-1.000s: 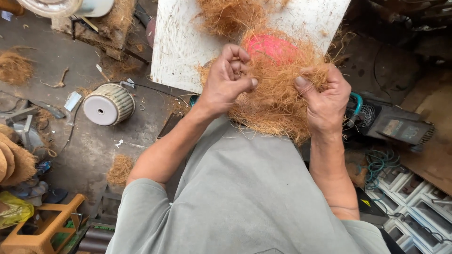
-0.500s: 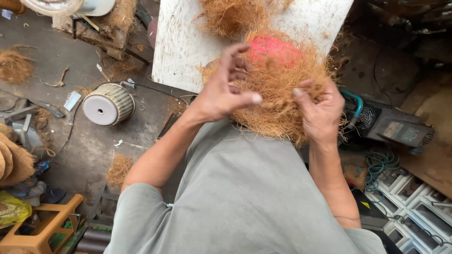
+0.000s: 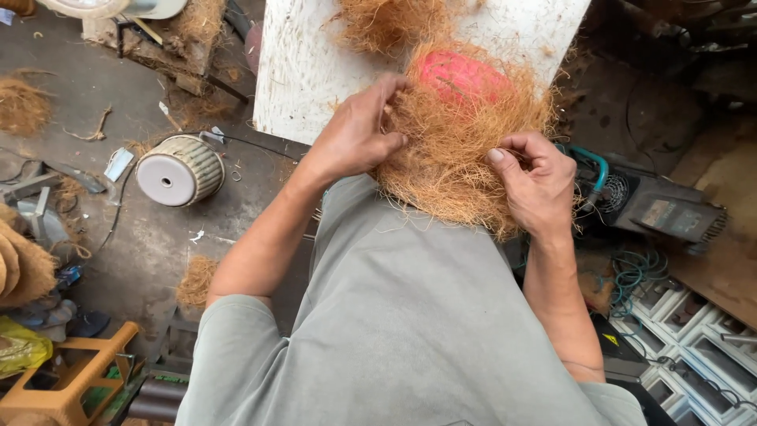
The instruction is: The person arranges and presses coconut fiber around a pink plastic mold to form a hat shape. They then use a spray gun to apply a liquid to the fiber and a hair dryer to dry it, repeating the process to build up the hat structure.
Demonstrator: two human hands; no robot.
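Observation:
A tangled mass of brown coir fibre [image 3: 457, 162] lies at the near edge of a white board [image 3: 303, 71], wrapped over a red rounded object [image 3: 457, 77] that shows through at the top. My left hand [image 3: 359, 134] grips the fibre on its left side, fingers pinched into the strands. My right hand [image 3: 536, 181] clutches the fibre's right lower edge, fingers curled around a tuft. A second clump of fibre [image 3: 378, 24] rests on the board farther away.
A ribbed cylindrical motor part [image 3: 180, 170] lies on the concrete floor at left, with scattered fibre tufts [image 3: 197, 280] and scrap. An orange plastic stool [image 3: 67, 386] stands at lower left. A grey machine with a teal handle [image 3: 646, 205] and white crates [image 3: 694, 339] sit at right.
My left hand has closed its spread fingers back onto the fibre's left side. My right hand has shifted slightly down the right edge, still holding strands.

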